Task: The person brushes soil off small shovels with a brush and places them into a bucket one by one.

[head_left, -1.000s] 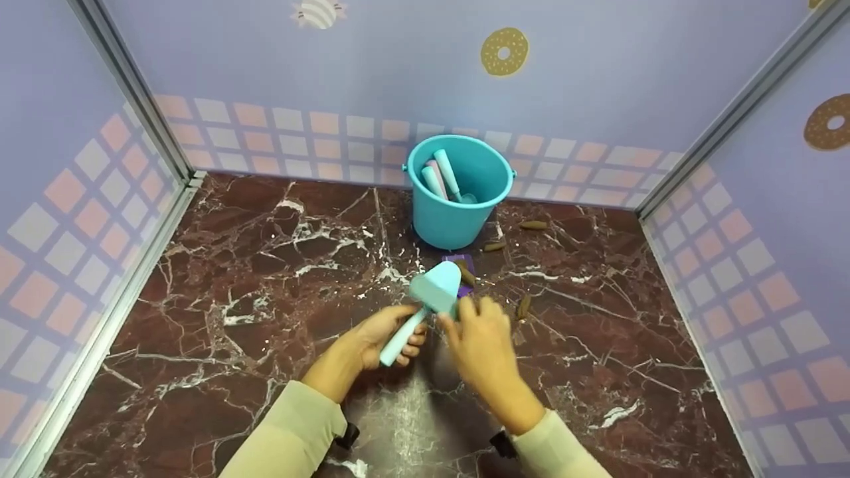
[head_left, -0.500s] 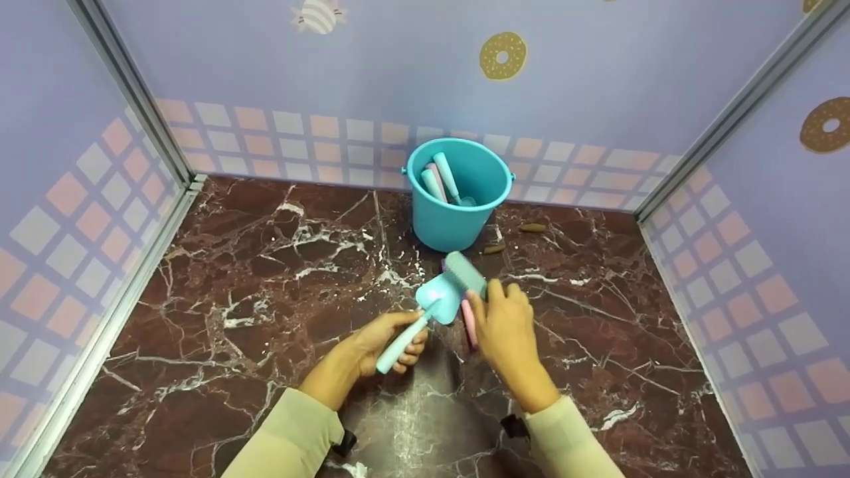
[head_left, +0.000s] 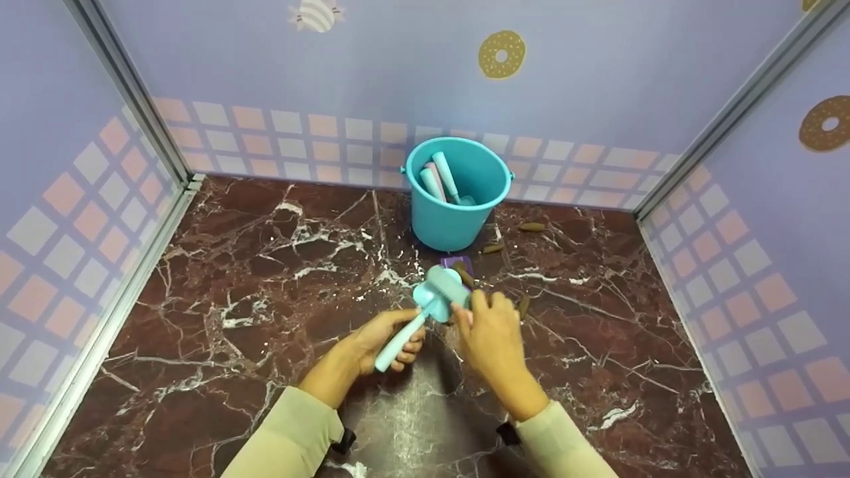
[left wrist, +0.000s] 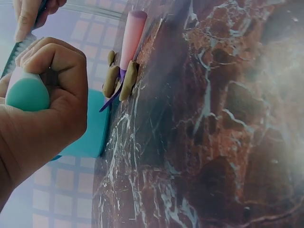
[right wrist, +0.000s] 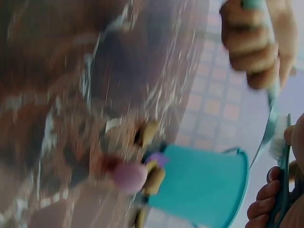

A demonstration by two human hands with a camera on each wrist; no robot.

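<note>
My left hand (head_left: 378, 342) grips the handle of a light turquoise hand trowel (head_left: 401, 342), its blade tilted up and away from me above the floor. Held in my right hand (head_left: 493, 335) is a green scrubbing brush (head_left: 447, 285), which overlaps the trowel's blade. White bristles show along the brush (right wrist: 279, 142) in the right wrist view, facing the blade. Beyond the hands, a purple trowel (head_left: 454, 263) lies on the floor, its pink handle (left wrist: 133, 38) plain in the left wrist view. Brown lumps (left wrist: 128, 81) lie on and beside it.
A turquoise bucket (head_left: 446, 229) stands near the back wall with several handles (head_left: 446, 174) leaning inside. More brown lumps (head_left: 531, 227) lie to its right. White crumbs are scattered on the dark marbled floor (head_left: 279, 265). Walls (head_left: 319, 79) close the space at left, back and right.
The trowel has turned over from showing its back to showing its inner face. The brush swung up and right, then came back left over the blade. The left hand stayed nearly in place.
</note>
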